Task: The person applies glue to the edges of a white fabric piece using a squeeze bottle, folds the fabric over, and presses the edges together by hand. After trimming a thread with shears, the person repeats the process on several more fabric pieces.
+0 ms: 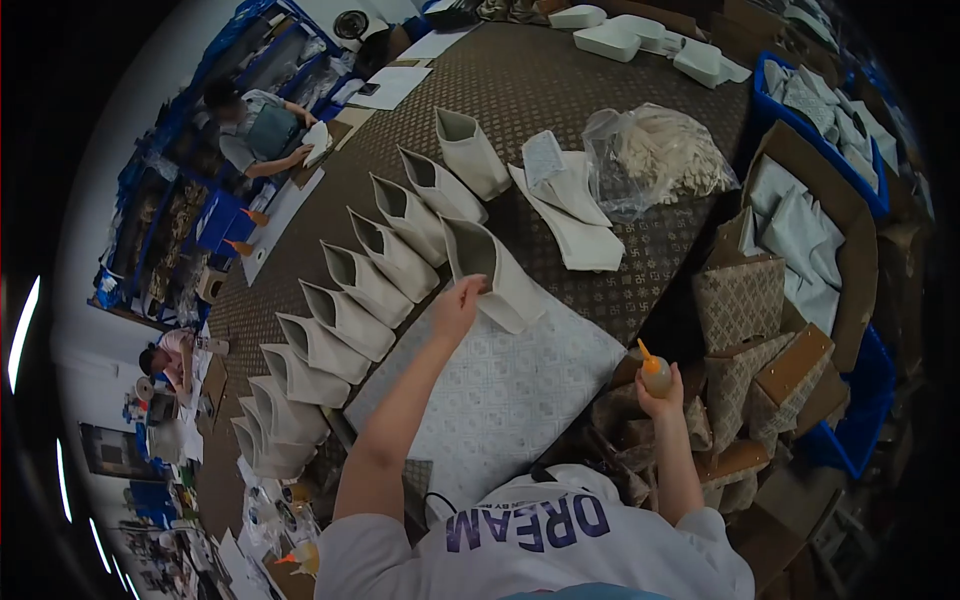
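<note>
Centrally, a person's left hand (458, 303) reaches out over a brown patterned table (560, 80), fingers (472, 287) pinched together on the rim of a white pouch (505, 285). The pouch lies tilted with its open mouth facing the hand, and its lower end rests on the far corner of a white textured mat (500, 395) spread in front of the person. The right hand (658, 398) is held close to the body at the table's right edge, fingers wrapped around a small glue bottle (656, 376) whose orange nozzle points up. To the left of the held pouch, a row of pouches (350, 300) stands open-mouthed, curving from near the body away to the far middle of the table; the nearest one is just beside the held pouch. Beyond the pouch lie a few flat pouches (575, 215), and next to them a clear plastic bag (655, 150) full of pale small pieces. On the right, patterned brown boxes (740, 310) crowd close around the right hand, with a cardboard box (850, 215) of grey sheets and a blue crate (805, 125) behind them. Far off on the left, two other people (255, 130) (170, 355) bend over their own work, well apart from these hands.
</note>
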The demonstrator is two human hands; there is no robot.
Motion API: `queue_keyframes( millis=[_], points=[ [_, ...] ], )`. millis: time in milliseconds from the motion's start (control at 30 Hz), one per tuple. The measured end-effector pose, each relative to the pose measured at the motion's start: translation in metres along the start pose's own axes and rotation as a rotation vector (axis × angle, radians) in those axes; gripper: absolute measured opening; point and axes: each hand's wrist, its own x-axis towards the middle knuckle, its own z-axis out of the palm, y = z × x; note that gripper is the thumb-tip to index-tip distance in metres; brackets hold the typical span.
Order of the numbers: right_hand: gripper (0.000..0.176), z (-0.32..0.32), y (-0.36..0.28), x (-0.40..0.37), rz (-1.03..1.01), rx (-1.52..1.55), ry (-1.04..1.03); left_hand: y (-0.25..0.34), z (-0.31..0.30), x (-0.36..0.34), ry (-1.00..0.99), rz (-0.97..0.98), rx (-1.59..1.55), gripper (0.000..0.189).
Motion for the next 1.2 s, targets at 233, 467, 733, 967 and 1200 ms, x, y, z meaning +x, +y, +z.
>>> queue_keyframes(
  millis=[233, 467, 733, 967, 1200],
  points=[
    [0.048, -0.007, -0.018, 0.016, 0.006, 0.031, -0.002, -0.058, 0.002, 0.058, -0.053, -0.856, -0.418, 0.042],
    [0.047, -0.005, -0.018, 0.023, 0.029, 0.003, 0.012, -0.077, -0.011, 0.075, -0.088, -0.700, -0.807, 0.044],
    [0.046, 0.023, -0.010, 0.009, -0.008, 0.034, 0.084, -0.102, 0.013, 0.090, 0.205, -0.349, -0.015, 0.043],
    [0.048, 0.017, -0.017, 0.013, 0.025, 0.069, 0.050, 0.078, 0.086, 0.085, 0.006, 0.018, 0.118, 0.021],
    [0.049, -0.002, -0.034, -0.005, 0.020, 0.056, 0.006, -0.010, 0.183, 0.139, -0.218, -0.390, -0.136, 0.039]
  ],
)
